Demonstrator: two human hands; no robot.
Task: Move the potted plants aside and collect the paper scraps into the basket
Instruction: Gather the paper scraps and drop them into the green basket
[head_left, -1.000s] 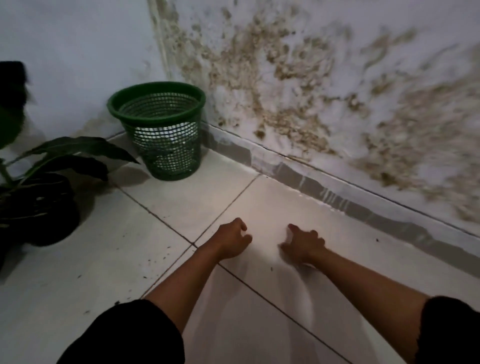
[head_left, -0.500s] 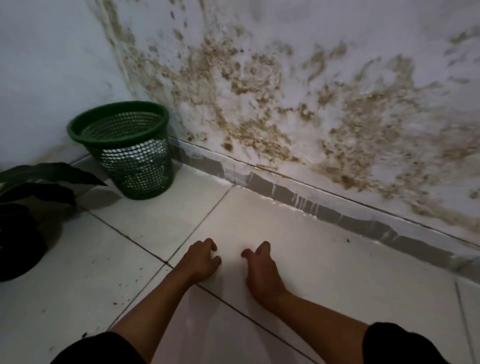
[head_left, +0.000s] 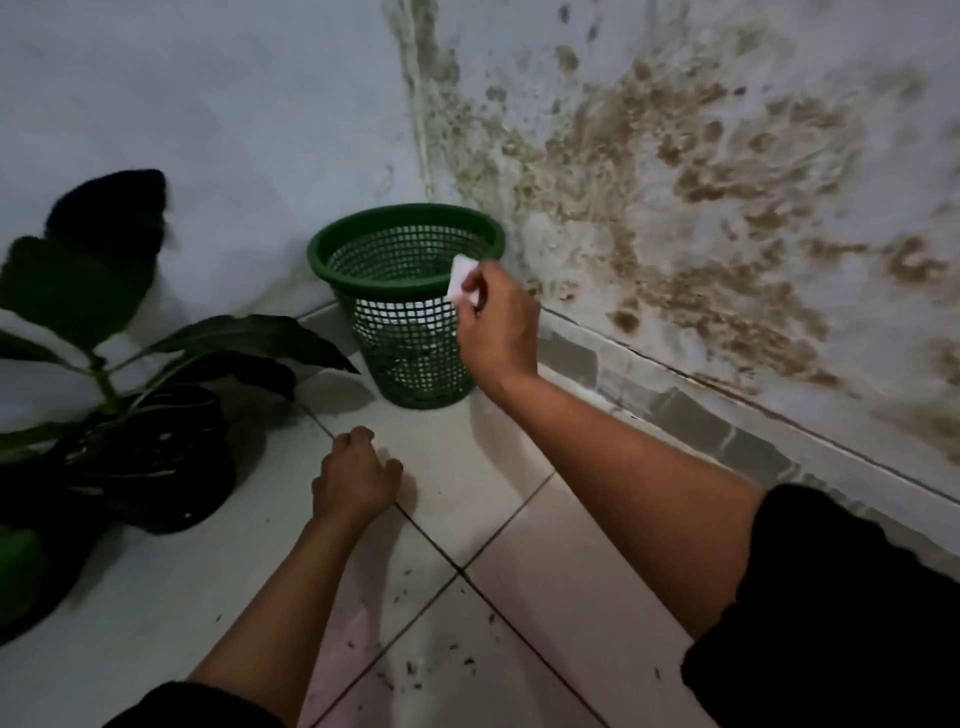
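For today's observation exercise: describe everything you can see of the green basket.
The green basket looks like plastic, round, tapering downward, with a solid rolled rim and mesh walls. It stands upright on the tiled floor in the wall corner. The right hand holds a white paper scrap at its rim.

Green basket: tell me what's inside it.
Through the mesh of the green basket, white paper pieces show low inside. The right hand holds a white paper scrap at the rim, hiding that side's interior.
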